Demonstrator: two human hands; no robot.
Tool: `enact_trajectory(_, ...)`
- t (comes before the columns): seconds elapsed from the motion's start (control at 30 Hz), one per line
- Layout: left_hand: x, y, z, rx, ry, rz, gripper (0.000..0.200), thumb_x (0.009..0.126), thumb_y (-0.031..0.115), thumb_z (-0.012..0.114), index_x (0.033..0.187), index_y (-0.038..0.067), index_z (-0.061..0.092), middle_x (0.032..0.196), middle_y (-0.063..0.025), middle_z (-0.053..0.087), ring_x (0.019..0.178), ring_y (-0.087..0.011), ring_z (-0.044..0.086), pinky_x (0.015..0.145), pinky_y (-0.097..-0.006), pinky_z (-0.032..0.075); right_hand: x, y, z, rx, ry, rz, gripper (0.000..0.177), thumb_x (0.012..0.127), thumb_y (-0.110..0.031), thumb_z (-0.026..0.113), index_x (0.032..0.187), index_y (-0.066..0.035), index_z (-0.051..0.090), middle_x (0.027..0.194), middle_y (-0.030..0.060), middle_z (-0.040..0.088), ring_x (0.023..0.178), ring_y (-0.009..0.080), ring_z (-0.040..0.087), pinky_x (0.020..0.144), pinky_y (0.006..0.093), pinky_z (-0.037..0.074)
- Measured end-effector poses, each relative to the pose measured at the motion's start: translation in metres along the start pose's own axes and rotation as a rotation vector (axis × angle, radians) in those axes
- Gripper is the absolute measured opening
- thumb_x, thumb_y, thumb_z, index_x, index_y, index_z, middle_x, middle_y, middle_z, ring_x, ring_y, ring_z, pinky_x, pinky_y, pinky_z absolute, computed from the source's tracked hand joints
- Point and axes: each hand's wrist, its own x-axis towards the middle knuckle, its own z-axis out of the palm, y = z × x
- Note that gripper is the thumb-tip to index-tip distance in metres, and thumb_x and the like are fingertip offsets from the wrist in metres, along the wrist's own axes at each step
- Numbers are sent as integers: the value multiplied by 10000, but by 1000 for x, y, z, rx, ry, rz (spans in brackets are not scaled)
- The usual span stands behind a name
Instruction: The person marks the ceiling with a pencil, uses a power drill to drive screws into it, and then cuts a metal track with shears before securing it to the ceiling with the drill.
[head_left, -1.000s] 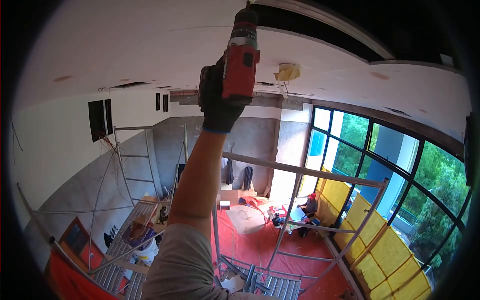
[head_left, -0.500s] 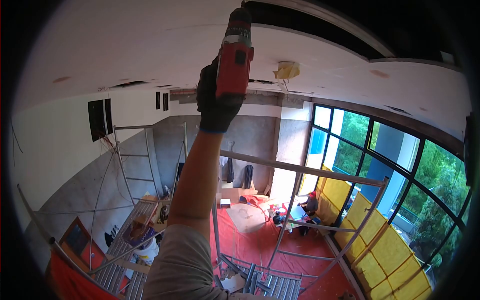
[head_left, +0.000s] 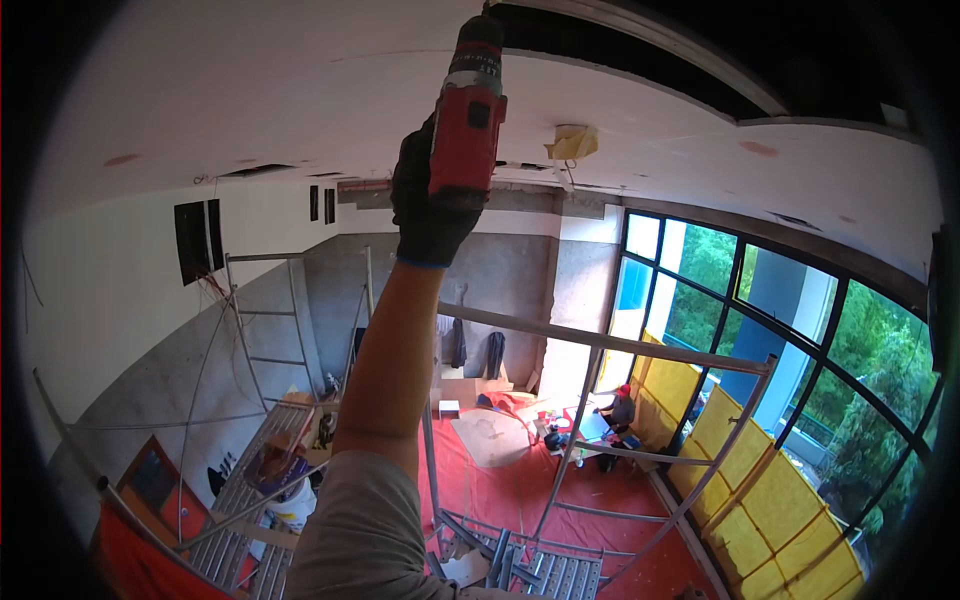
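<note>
My left hand (head_left: 432, 215), in a dark glove, is raised overhead and closed around a red and black cordless drill (head_left: 466, 140). The drill points straight up, with its black chuck (head_left: 480, 45) near the top of the view. Its tip sits right at the edge of the white ceiling panel (head_left: 330, 100), beside a long dark opening (head_left: 640, 70). The bare forearm and grey sleeve (head_left: 360, 510) reach up from the bottom. The drill body hides part of the gloved fingers. My right hand is out of view.
A scaffold frame (head_left: 600, 335) crosses below the arm, with metal planks (head_left: 565, 570) bearing grey strips. On another plank at left stands a white bucket (head_left: 292, 508). Far below, a person (head_left: 622, 408) sits on the red-covered floor (head_left: 480, 480) near yellow panels (head_left: 740, 450) and tall windows.
The drill and my left hand have shifted very slightly left, still raised at the ceiling edge. The chuck's markings look a little different; the rest is nearly the same.
</note>
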Motion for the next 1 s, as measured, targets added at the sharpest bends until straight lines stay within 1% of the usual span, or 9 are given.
enact_trajectory(0.07,0,-1,-1,709,-12,241,340,1060,268,415,1293,63,550,1243,-126,623,1114,-248,637,949,-422,559,-2,-1,2,13,19,14,441,947,-488,622,855,-63,696,661,26,615,440,110,442,398,284,351)
enact_trajectory(0.13,2,-3,-8,576,-106,204,342,1049,257,440,1322,70,523,1296,-137,587,1161,-292,609,996,-456,532,-1,2,3,30,17,30,432,942,-483,628,850,-67,698,664,25,620,444,109,441,400,284,350)
enact_trajectory(0.17,5,-4,-15,87,-186,45,366,1035,251,475,1356,76,495,1352,-151,548,1218,-334,576,1046,-488,503,2,5,1,41,5,40,429,939,-482,631,848,-69,698,666,26,623,446,110,440,401,283,349)
enact_trajectory(0.23,8,-4,-20,-355,-176,-137,415,1015,254,522,1389,83,468,1384,-161,529,1238,-358,567,1073,-496,488,1,6,1,35,0,44,422,933,-479,632,844,-72,702,666,27,626,448,110,437,402,285,348)
enact_trajectory(0.37,8,-2,-11,-190,46,-161,423,1011,281,533,1383,84,485,1303,-146,583,1136,-307,623,1001,-437,526,-4,3,2,-23,21,17,410,931,-465,613,837,-81,719,665,27,630,448,114,434,405,292,351)
enact_trajectory(0.73,7,10,25,-272,-60,-328,340,1032,236,519,1322,57,532,1114,-90,651,997,-207,666,835,-369,593,2,12,3,-5,38,72,396,927,-457,642,878,-66,681,737,55,683,444,118,436,400,300,361)
enact_trajectory(0.77,4,11,38,-239,44,-338,333,1028,266,530,1288,58,547,1102,-100,655,992,-203,671,829,-382,597,2,11,3,-5,35,74,394,926,-455,643,880,-65,679,739,56,684,444,118,436,399,301,361)
enact_trajectory(0.87,7,5,21,197,33,-126,301,1028,258,522,1255,65,557,1111,-105,654,1006,-211,669,827,-395,602,4,7,5,-1,23,73,388,926,-449,646,887,-63,674,745,59,686,445,117,436,398,304,362)
enact_trajectory(1.0,12,9,4,236,55,-138,249,1036,230,500,1219,69,552,1064,-97,649,974,-204,668,812,-382,604,5,-2,6,4,8,72,381,925,-440,650,895,-60,667,753,62,688,446,117,436,397,307,364)
